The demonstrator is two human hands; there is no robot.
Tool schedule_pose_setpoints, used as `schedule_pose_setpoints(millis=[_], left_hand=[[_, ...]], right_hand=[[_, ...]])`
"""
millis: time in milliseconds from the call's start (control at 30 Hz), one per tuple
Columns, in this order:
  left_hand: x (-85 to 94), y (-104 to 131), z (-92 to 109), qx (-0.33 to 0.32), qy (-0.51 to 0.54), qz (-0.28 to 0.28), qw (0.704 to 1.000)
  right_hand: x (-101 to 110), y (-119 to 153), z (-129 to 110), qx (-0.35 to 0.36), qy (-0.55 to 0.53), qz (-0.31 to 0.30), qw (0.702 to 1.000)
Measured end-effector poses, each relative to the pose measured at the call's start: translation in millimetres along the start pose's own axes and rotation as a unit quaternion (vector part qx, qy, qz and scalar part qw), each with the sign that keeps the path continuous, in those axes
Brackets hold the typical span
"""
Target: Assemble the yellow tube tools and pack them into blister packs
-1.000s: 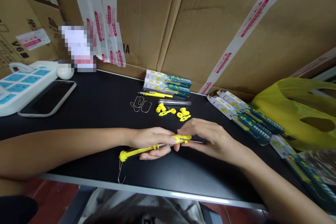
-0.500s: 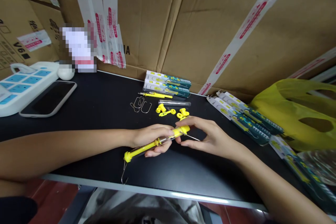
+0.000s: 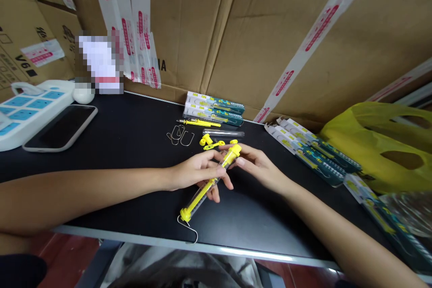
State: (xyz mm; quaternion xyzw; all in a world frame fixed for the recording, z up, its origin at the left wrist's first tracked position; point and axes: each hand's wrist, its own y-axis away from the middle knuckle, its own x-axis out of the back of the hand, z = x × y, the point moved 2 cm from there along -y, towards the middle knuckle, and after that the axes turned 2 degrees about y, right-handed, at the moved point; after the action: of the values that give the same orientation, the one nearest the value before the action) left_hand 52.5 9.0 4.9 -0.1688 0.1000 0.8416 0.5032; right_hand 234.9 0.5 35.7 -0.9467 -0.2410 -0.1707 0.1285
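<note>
Clear tube (image 3: 205,189) with yellow ends, held slanting above the tabletop (image 3: 135,139).
The grip of the left hand (image 3: 189,173) pinches its middle; that of the right hand (image 3: 266,173) is curled at the upper cap (image 3: 235,149), whether pinching cannot be told.

At the left we see a phone (image 3: 61,128) lying just beside a white power strip (image 3: 33,109), with a small white round object (image 3: 83,95) near both. Behind, we see taped cardboard (image 3: 270,31); at the right, a yellow plastic bag (image 3: 359,137).
</note>
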Motion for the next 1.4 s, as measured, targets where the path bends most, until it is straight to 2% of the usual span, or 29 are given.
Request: schedule_pose_setpoints(millis=[133,300,433,667,933,1200,1400], left_hand=[[0.2,0,-1,-0.017,-0.022,0.024,0.999],[1.1,-2,0,-0.023,-0.021,0.073,0.997],[0.3,-4,-1,0.0,-0.025,0.06,0.998],[-3.0,-2,-1,0.04,-0.067,0.028,0.997],[-4.7,-3,-2,0.054,-0.084,0.016,0.995],[-2.7,-2,-7,0.035,-0.082,0.044,0.995],[-4.3,-3,-9,0.033,-0.097,0.078,0.992]], right_hand=[[-6,-1,10,0.01,-0.019,0.008,1.0],[-13,0,16,-0.013,-0.1,0.078,0.992],[-10,-1,9,-0.031,-0.186,0.122,0.975],[13,-5,-1,-0.027,-0.265,0.172,0.948],[23,-6,-5,-0.021,-0.246,0.214,0.945],[35,-4,-9,-0.014,-0.246,0.287,0.926],[34,-4,-11,-0.008,-0.24,0.29,0.927]])
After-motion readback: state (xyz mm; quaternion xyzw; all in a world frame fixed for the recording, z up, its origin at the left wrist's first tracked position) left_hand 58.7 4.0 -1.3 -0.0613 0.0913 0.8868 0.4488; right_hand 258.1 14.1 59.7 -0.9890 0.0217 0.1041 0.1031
